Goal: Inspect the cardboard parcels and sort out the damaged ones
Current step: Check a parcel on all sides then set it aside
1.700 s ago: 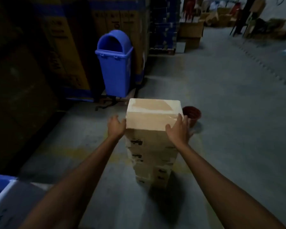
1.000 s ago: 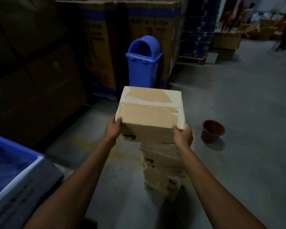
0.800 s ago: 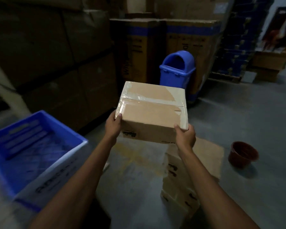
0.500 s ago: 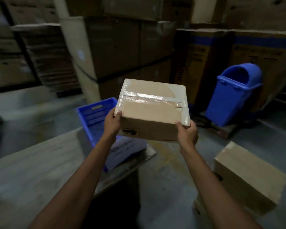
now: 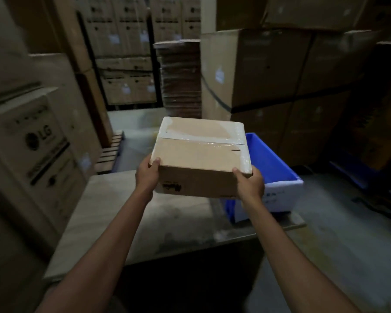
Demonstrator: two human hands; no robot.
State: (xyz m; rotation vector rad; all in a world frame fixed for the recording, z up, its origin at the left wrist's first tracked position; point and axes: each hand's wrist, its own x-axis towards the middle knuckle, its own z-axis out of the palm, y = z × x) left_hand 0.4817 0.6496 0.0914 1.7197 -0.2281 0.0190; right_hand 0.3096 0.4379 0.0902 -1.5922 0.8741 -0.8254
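Cardboard parcel [image 5: 201,154], sealed with clear tape, is held level above the bench [image 5: 113,211]. The left grip [image 5: 147,175] is curled round its near-left corner and the right grip [image 5: 250,184] round its near-right corner, thumbs on top. A blue crate [image 5: 271,163] at the bench's right end is partly hidden behind the parcel. Large cartons [image 5: 38,141] rise at left and stacked cartons [image 5: 269,71] far right. Print on the parcel's near face is too dim to read.
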